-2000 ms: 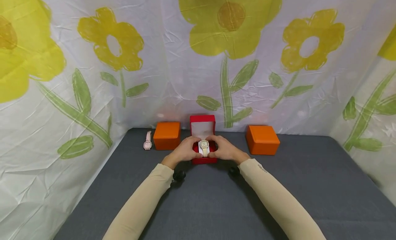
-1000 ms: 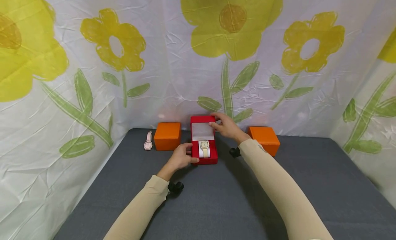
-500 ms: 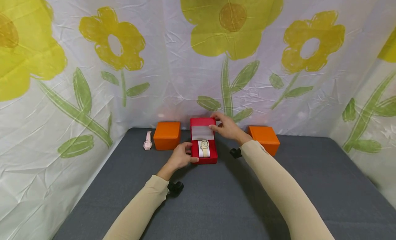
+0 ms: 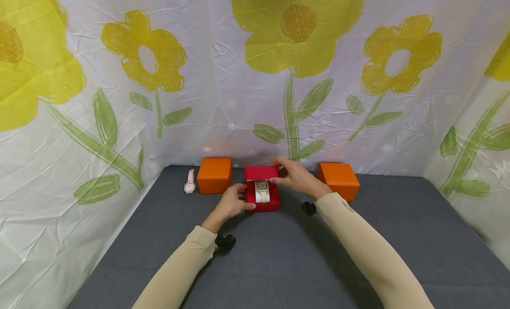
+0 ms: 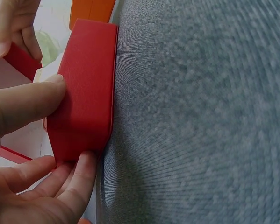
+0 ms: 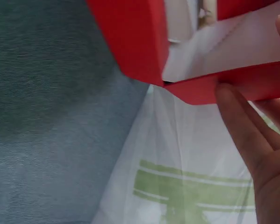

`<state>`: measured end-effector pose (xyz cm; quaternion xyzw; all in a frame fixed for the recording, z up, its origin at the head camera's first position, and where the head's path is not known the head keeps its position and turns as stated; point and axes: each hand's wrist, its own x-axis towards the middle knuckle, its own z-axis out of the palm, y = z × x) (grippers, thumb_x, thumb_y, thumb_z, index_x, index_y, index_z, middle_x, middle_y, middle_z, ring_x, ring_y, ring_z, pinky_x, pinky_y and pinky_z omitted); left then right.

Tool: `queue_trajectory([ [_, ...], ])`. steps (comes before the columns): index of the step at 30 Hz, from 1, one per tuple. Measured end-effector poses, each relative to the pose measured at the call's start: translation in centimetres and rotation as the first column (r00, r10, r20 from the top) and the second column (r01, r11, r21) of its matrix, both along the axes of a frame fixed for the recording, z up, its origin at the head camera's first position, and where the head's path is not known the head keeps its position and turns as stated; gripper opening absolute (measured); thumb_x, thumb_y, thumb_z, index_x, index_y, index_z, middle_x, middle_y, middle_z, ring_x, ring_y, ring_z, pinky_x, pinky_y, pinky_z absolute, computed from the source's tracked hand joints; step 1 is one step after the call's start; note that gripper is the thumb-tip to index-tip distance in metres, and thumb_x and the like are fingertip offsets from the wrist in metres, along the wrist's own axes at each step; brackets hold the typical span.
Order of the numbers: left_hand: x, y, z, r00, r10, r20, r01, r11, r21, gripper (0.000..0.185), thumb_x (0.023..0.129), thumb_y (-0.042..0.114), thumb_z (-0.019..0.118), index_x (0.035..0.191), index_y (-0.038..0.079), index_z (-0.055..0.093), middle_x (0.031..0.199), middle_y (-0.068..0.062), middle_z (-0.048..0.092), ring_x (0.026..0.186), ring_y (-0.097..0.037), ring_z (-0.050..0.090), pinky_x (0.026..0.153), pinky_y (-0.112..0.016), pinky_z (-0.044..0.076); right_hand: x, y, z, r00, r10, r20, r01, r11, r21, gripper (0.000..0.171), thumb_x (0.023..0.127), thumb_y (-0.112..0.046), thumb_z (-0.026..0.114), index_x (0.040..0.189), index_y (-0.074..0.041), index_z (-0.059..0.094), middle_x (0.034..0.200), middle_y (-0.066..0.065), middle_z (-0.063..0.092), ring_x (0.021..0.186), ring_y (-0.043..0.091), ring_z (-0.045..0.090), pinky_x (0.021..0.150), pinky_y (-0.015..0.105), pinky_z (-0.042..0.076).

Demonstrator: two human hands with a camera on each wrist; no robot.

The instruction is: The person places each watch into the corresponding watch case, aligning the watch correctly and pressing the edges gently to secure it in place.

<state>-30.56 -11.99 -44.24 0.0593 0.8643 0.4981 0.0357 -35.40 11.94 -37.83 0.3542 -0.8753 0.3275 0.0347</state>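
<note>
Just to the left of the fingers of the right hand (image 4: 295, 178), the red lid (image 4: 261, 172) is found, pinched at its right edge between thumb and fingers; these are parted only enough for that edge to be taken in, and nothing else is held there. The lid is tilted, neither upright nor flat, and is joined at the back to the red base (image 4: 268, 207), which is set below and to the front-left of the same fingers. In the head view its longer run is stretched crosswise, leftward from the right fingers, so the lid is placed nearer to the right hand than to the left.

By the left hand (image 4: 229, 202) the base is gripped at its front left corner, the thumb being laid over the front wall and the fingers against the side. Between the two sets of fingers, a pale-strapped watch (image 4: 262, 187) is seated on a white cushion (image 4: 257, 197) in the base, its strap aligned front to back.

The right hand is positioned farther back than the left, and each forearm is slanted inward from its own side. Beyond the left fingers, an orange box (image 4: 215, 175) is supported by the counter (image 4: 255, 264).
</note>
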Motion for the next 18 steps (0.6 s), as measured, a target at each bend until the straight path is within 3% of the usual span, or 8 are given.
queue_trajectory([
  [8,0.2,0.1,-0.5,1.0,0.002,0.001,-0.002,1.0,0.025,0.067,0.073,0.009,0.083,0.129,-0.004,0.049,0.124,-0.017,0.057,0.108,-0.032,0.057,0.09,-0.044,0.05,1.5,0.3,-1.8,0.99,0.034,-0.138,-0.032,0.999,0.013,0.038,0.084,-0.024,0.075,0.114,-0.017,0.053,0.104,-0.002,0.059,0.092,0.016,0.06,0.084,0.038,0.053],
  [18,-0.1,-0.1,-0.4,1.0,0.015,0.005,-0.015,0.999,0.046,0.075,0.074,0.009,0.082,0.137,-0.001,0.041,0.129,-0.016,0.053,0.112,-0.032,0.055,0.091,-0.046,0.049,2.8,0.3,-3.4,0.953,0.048,-0.3,-0.035,0.998,0.049,0.042,0.08,-0.018,0.078,0.114,-0.013,0.054,0.112,0.003,0.055,0.094,0.019,0.057,0.081,0.032,0.054],
])
